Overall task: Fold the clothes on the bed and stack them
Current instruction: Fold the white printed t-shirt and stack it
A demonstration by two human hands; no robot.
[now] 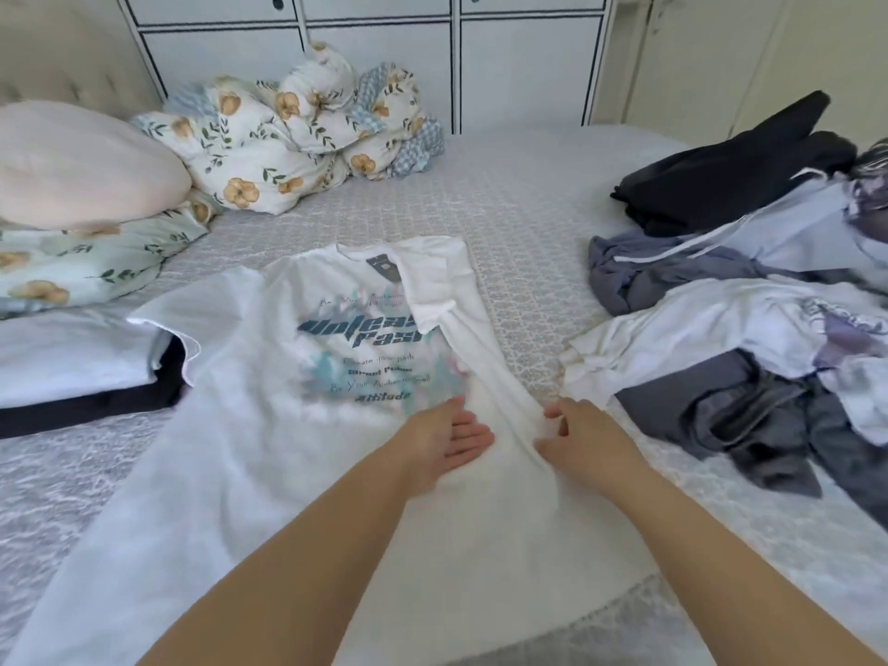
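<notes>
We see a white cotton T-shirt (269, 425) printed with teal lettering over pale aqua and pink smudges. Under it the quilted bedspread (519, 204) is light grey with a small lattice pattern. Left of the T-shirt, a folded stack (72, 372) shows white over black. Beyond the T-shirt, a bunched duvet (298, 132) carries orange flowers, green leaves and blue check. Right of the T-shirt, the loose pile (749, 300) mixes black, grey, lavender and white.

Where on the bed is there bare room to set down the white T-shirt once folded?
Bare bedspread lies beyond the white T-shirt, between the floral duvet and the dark clothes pile. A narrower strip runs between shirt and pile. The left is taken by the folded stack and pillows.
</notes>
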